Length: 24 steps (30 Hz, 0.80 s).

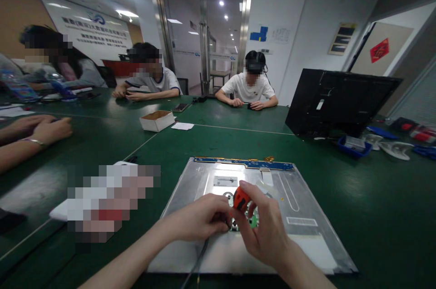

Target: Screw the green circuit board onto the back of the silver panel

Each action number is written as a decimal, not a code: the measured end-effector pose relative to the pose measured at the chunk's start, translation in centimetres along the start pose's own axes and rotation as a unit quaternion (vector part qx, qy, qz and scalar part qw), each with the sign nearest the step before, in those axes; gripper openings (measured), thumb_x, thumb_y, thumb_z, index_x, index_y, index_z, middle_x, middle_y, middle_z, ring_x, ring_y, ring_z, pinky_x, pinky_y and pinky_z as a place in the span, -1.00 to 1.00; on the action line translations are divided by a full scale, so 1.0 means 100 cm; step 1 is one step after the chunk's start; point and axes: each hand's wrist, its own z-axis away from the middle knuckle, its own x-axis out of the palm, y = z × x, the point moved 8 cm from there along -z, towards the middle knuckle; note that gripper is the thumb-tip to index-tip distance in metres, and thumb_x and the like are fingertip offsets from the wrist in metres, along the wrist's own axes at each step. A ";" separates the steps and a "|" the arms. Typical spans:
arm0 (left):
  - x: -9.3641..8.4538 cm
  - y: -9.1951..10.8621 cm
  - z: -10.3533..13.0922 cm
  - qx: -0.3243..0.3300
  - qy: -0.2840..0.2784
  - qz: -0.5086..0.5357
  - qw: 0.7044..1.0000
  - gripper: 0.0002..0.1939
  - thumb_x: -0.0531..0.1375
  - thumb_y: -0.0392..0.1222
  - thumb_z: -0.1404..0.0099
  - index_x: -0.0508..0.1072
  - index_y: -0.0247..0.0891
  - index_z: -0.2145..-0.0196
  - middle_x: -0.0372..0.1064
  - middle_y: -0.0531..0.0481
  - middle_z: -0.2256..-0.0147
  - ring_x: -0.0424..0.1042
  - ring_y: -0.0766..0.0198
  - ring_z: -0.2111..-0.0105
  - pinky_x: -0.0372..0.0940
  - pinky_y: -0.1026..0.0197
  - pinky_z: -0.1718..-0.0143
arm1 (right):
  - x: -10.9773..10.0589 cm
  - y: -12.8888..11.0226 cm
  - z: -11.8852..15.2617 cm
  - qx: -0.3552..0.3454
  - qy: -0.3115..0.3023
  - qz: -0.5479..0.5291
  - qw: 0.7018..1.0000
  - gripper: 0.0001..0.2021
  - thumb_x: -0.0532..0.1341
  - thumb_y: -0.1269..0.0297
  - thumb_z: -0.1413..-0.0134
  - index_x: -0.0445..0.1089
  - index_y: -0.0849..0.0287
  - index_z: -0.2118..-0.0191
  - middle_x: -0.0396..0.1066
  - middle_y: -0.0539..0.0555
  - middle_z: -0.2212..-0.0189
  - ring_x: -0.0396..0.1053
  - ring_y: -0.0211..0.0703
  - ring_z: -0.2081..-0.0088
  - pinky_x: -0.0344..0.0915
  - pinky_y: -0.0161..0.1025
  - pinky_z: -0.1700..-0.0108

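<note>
A silver flat panel (289, 189) lies on the green table, with a blue circuit strip (231, 162) along its far edge. Near the panel's middle sits a green circuit board (254, 221), partly hidden by the hands. My right hand (265, 225) grips an orange and black tool handle (241, 197) above the board; the tool's lower part is hidden. My left hand (207, 218) is closed at the board's left side, and what its fingertips hold is too hidden to name. A dark cable (197, 259) runs from beneath it toward the near edge.
A white box (157, 121) and papers (183, 125) stand beyond the panel. At the right are a black monitor (340, 103) and a blue tray (354, 147). Another person's hands (51, 132) rest at the left; several people sit around the table.
</note>
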 end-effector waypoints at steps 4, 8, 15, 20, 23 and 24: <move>0.000 0.001 0.000 0.006 0.001 -0.002 1.000 -0.95 0.22 -0.36 -0.27 0.47 -0.26 0.32 0.38 0.02 0.33 0.36 0.25 0.33 0.24 0.24 0.31 | 0.001 0.000 0.000 -0.002 0.000 -0.003 1.000 -0.57 0.04 0.33 -0.37 0.03 0.15 -0.29 0.54 0.13 0.22 0.49 -0.14 0.38 0.47 -0.23 0.40; 0.000 0.001 0.000 0.013 -0.002 0.001 1.000 -0.93 0.23 -0.35 -0.26 0.49 -0.26 0.28 0.40 0.01 0.31 0.37 0.24 0.31 0.26 0.24 0.30 | 0.002 0.003 0.000 0.010 0.004 0.009 1.000 -0.60 0.06 0.31 -0.38 0.06 0.13 -0.26 0.54 0.12 0.21 0.49 -0.17 0.42 0.49 -0.22 0.37; 0.000 0.002 0.000 0.018 -0.016 0.010 1.000 -0.86 0.20 -0.41 -0.25 0.49 -0.23 0.26 0.40 0.03 0.28 0.38 0.24 0.28 0.26 0.25 0.28 | 0.002 0.005 0.001 0.016 0.009 0.009 1.000 -0.56 0.07 0.30 -0.37 0.03 0.09 -0.29 0.54 0.11 0.22 0.50 -0.14 0.39 0.49 -0.21 0.37; 0.001 -0.003 0.000 0.007 -0.019 0.016 1.000 -0.87 0.20 -0.40 -0.26 0.48 -0.23 0.26 0.41 0.02 0.26 0.38 0.23 0.27 0.27 0.23 0.27 | 0.001 0.005 0.002 0.020 0.013 0.013 1.000 -0.57 0.07 0.31 -0.37 0.04 0.10 -0.29 0.53 0.12 0.19 0.47 -0.17 0.41 0.49 -0.21 0.34; 0.002 -0.006 0.000 0.000 -0.015 0.016 1.000 -0.92 0.21 -0.37 -0.26 0.46 -0.25 0.29 0.42 0.00 0.26 0.38 0.22 0.27 0.28 0.22 0.26 | 0.000 0.005 0.002 0.024 0.015 0.010 1.000 -0.59 0.05 0.30 -0.38 0.06 0.11 -0.27 0.52 0.09 0.24 0.44 -0.19 0.45 0.44 -0.25 0.43; 0.002 -0.007 0.000 -0.002 -0.015 0.017 1.000 -0.93 0.21 -0.37 -0.26 0.46 -0.26 0.29 0.42 0.00 0.25 0.38 0.22 0.27 0.28 0.21 0.25 | 0.000 0.005 0.002 0.027 0.015 0.007 1.000 -0.60 0.05 0.30 -0.38 0.06 0.11 -0.27 0.51 0.07 0.27 0.43 -0.19 0.47 0.42 -0.25 0.45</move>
